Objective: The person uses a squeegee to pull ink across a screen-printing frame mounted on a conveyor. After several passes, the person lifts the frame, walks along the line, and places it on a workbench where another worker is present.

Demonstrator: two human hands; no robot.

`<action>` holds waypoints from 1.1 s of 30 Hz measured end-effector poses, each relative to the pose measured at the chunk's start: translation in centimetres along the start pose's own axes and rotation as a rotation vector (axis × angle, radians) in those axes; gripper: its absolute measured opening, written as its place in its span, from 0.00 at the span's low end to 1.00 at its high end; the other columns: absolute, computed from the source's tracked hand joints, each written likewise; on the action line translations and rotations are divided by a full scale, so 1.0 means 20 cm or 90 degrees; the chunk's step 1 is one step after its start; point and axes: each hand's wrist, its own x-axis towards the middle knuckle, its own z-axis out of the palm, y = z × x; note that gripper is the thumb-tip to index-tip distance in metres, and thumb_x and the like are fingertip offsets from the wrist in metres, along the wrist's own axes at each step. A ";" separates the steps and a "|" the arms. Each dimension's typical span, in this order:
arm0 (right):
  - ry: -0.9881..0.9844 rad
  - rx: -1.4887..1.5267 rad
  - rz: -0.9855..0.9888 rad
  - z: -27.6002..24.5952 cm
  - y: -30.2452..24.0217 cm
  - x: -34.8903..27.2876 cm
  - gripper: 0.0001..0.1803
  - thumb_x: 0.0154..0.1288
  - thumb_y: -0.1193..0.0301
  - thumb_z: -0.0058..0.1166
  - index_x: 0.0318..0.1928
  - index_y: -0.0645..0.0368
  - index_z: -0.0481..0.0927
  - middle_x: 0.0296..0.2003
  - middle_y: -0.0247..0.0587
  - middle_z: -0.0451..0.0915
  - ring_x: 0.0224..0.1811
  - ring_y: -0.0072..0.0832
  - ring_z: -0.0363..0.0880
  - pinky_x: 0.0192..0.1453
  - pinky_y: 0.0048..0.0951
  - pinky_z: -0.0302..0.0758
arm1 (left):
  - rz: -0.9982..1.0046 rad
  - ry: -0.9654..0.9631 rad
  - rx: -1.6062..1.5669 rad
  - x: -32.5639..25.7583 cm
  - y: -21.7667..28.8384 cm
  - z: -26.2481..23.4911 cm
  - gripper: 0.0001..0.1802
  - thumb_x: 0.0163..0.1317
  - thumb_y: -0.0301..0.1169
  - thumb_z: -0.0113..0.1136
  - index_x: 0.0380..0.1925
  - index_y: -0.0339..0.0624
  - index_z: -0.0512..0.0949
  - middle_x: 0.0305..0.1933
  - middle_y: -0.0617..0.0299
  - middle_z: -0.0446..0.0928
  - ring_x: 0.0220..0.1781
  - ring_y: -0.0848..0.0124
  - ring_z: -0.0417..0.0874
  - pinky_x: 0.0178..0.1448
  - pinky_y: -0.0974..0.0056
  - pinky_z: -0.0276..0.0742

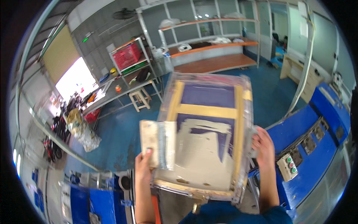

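Note:
A screen-printing frame (241, 123) is held up in front of me, tilted. Purple mesh shows in its upper part, yellow tape borders and crosses it, and cream ink covers much of the lower half. My left hand (144, 164) is closed on a squeegee (150, 140) with a pale, stained handle, which overlaps the frame's left side. Whether those fingers also touch the frame is hidden. At the frame's right edge, my right hand (264, 143) is closed round a grey piece, probably a clamp or handle; its fingertips are partly hidden.
Blue machine tables stand at the right (298, 134) and lower left (102, 203). A control box (287, 167) with coloured buttons sits on the right one. Ahead are orange shelves (214, 63), a workbench (123, 89), a stool (139, 98) and a red crate (126, 56). A pale desk (304, 78) stands right.

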 end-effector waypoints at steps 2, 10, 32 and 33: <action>-0.079 -0.006 -0.004 0.17 0.12 0.68 0.12 0.70 0.67 0.55 0.50 0.57 0.79 0.28 0.26 0.72 0.24 0.14 0.64 0.29 0.20 0.60 | 0.032 0.061 -0.004 0.39 0.13 0.27 0.26 0.63 0.42 0.69 0.49 0.29 0.78 0.43 0.55 0.82 0.41 0.68 0.84 0.43 0.63 0.81; -0.236 -0.022 0.157 0.89 0.64 2.36 0.09 0.68 0.71 0.58 0.48 0.53 0.82 0.27 0.20 0.69 0.24 0.12 0.59 0.27 0.19 0.58 | 0.130 0.085 -0.033 1.67 0.08 0.50 0.38 0.69 0.53 0.58 0.64 0.30 0.68 0.62 0.47 0.74 0.59 0.55 0.78 0.58 0.50 0.78; 0.172 -0.107 -0.203 0.24 0.10 5.92 0.10 0.74 0.66 0.53 0.49 0.56 0.79 0.30 0.21 0.68 0.30 0.14 0.60 0.35 0.21 0.60 | 0.020 -0.345 0.030 5.27 -0.17 4.71 0.52 0.58 0.60 0.68 0.71 0.36 0.60 0.70 0.47 0.66 0.68 0.51 0.71 0.70 0.43 0.68; 0.224 -0.102 -0.226 0.15 -0.02 5.93 0.10 0.74 0.66 0.54 0.49 0.56 0.79 0.30 0.21 0.69 0.30 0.13 0.60 0.35 0.21 0.60 | -0.003 -0.382 0.047 5.33 -0.21 4.96 0.52 0.58 0.60 0.68 0.72 0.37 0.60 0.71 0.47 0.65 0.68 0.51 0.70 0.70 0.43 0.68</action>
